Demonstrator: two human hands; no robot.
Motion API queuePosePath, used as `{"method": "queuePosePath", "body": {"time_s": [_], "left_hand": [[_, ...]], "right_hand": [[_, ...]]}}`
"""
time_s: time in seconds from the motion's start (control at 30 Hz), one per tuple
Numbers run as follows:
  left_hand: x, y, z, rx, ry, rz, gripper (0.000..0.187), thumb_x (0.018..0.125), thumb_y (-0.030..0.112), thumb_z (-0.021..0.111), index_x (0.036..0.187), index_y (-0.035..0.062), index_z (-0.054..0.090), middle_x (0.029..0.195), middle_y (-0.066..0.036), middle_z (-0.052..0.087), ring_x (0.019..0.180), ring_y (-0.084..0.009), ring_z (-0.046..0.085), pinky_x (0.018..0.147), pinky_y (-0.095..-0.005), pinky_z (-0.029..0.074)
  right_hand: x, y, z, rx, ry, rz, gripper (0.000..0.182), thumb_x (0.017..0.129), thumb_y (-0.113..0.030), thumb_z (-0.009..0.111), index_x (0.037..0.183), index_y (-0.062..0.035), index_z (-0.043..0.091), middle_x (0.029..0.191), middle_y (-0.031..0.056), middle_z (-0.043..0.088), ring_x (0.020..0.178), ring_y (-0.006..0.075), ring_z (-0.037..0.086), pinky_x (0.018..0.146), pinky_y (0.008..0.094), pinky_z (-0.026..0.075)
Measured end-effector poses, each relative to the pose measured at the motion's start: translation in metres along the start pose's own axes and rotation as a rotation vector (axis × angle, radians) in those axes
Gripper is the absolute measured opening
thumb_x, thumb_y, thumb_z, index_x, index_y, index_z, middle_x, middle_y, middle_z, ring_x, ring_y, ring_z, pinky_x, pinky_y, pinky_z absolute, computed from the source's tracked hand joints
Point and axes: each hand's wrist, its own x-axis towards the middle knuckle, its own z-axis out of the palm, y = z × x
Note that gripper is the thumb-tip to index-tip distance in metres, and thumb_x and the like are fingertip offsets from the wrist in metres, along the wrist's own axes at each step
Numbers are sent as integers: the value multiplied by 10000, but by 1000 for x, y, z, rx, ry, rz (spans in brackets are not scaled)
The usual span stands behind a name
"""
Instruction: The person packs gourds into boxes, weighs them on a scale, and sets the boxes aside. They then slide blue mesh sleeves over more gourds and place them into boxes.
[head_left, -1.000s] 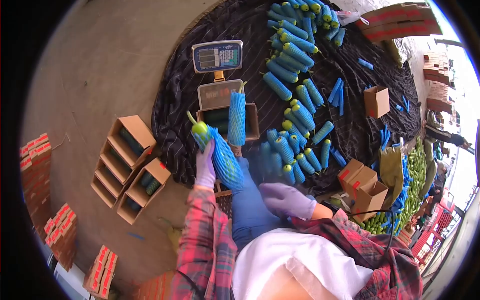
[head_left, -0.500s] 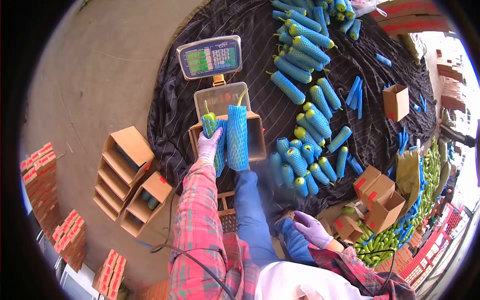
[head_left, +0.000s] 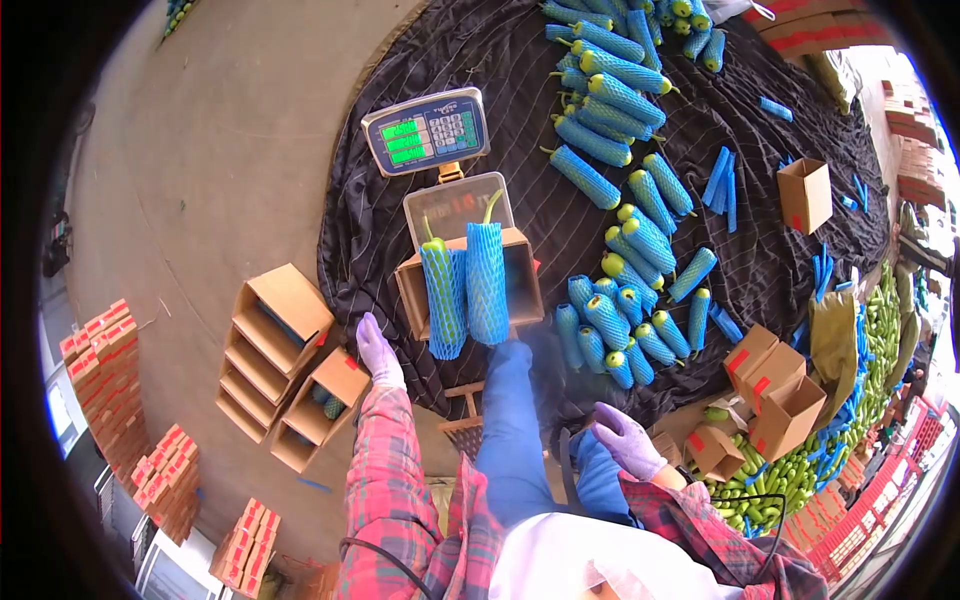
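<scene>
Head view, left hand: the purple-gloved left hand [head_left: 378, 350] hangs over the edge of the black striped cloth [head_left: 700, 270], fingers loosely spread, holding nothing, just below and left of the open brown cardboard box [head_left: 520, 285].
Head view, right hand: the purple-gloved right hand [head_left: 625, 440] rests low beside the blue-trousered knee [head_left: 510, 420], fingers lightly curled, nothing gripped.
Nearest item: a long green pepper in blue foam net sleeve [head_left: 443, 300] lies in the box, its lower end over the near rim; green tip and curved stem show at the top, the mesh covers the rest.
Neighbour: a second blue-netted pepper [head_left: 487, 280] lies just beside it, parallel, stem up.
Box position: on the metal pan of the weighing scale [head_left: 455, 200]; the scale's display head [head_left: 427, 130] sits behind it, green digits lit.
Cloth, right part: a loose heap of blue-netted peppers [head_left: 620, 210] runs from the top edge down to the knee.
Floor, left: a row of small open cartons [head_left: 285, 360] on bare concrete, some with netted peppers inside.
Far right: a pile of bare green peppers [head_left: 850, 400].
</scene>
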Motion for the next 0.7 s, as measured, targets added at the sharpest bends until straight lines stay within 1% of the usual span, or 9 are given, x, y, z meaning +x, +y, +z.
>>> {"method": "queuePosePath", "body": {"time_s": [0.1, 0.2, 0.23, 0.33, 0.43, 0.57, 0.6, 0.67, 0.7], "left_hand": [[-4, 2, -8, 11, -17, -66, 417, 1007, 336, 582, 1209, -29, 607, 1156, -51, 638, 1040, -114, 581, 921, -278, 450], [8, -11, -19, 109, -255, -139, 624, 984, 526, 495, 1481, 157, 419, 1557, -34, 387, 1426, -307, 322, 1165, -483, 178], [6, -10, -16, 111, -263, -148, 624, 984, 523, 499, 1480, 154, 421, 1555, -37, 389, 1422, -308, 329, 1158, -482, 200], [0, 2, 5, 58, -166, -105, 420, 1017, 323, 556, 1251, -25, 591, 1235, -72, 633, 1141, -153, 589, 1021, -289, 433], [-10, 19, 23, 91, -232, -68, 383, 1012, 264, 575, 1240, -42, 585, 1202, -83, 636, 1120, -147, 593, 1003, -280, 452], [-22, 24, 38, 86, -376, -48, 447, 963, 180, 660, 1300, -68, 505, 1274, -125, 576, 1140, -181, 582, 1013, -297, 458], [-18, 13, 41, 25, -445, -32, 499, 940, 182, 695, 1317, -71, 487, 1288, -132, 563, 1158, -195, 572, 1022, -308, 453], [-31, 24, 61, 292, -421, 17, 595, 899, 215, 750, 1336, -73, 467, 1276, -138, 560, 1193, -218, 552, 1039, -330, 440], [-25, 13, 66, 287, -461, 17, 657, 869, 251, 786, 1337, -78, 463, 1259, -137, 563, 1166, -209, 550, 1023, -334, 436]], "right_hand": [[4, 9, 7, -2, 12, -7, 564, 942, -283, 655, 1392, 17, 494, 1124, 92, 638, 857, 114, 593, 744, 271, 501], [7, 17, 15, -12, 20, -8, 577, 943, -301, 650, 1397, 16, 488, 1181, 117, 642, 968, 153, 609, 827, 293, 503], [7, 19, 17, -14, 20, -8, 581, 943, -308, 648, 1398, 15, 487, 1199, 126, 642, 1003, 166, 611, 854, 300, 501], [9, 23, 23, 51, 8, 18, 588, 944, -338, 633, 1395, 10, 489, 1187, 141, 647, 986, 173, 621, 847, 306, 507], [22, 55, 26, -105, 73, -136, 593, 939, -356, 619, 1390, 7, 493, 1140, 154, 650, 961, 177, 625, 824, 316, 514], [10, 19, 19, -156, -23, 84, 584, 938, -354, 602, 1384, 8, 495, 1212, 188, 644, 1085, 243, 635, 915, 357, 499], [11, 23, 19, -161, -10, 2, 581, 938, -352, 601, 1382, 8, 496, 1226, 193, 640, 1107, 250, 629, 928, 362, 494], [13, 40, 15, -165, 42, -155, 575, 938, -349, 599, 1378, 7, 499, 1252, 202, 630, 1151, 263, 617, 956, 372, 483], [16, 46, 13, -199, 65, -185, 560, 938, -339, 596, 1371, 5, 506, 1255, 199, 628, 1158, 269, 611, 959, 374, 480]]}}
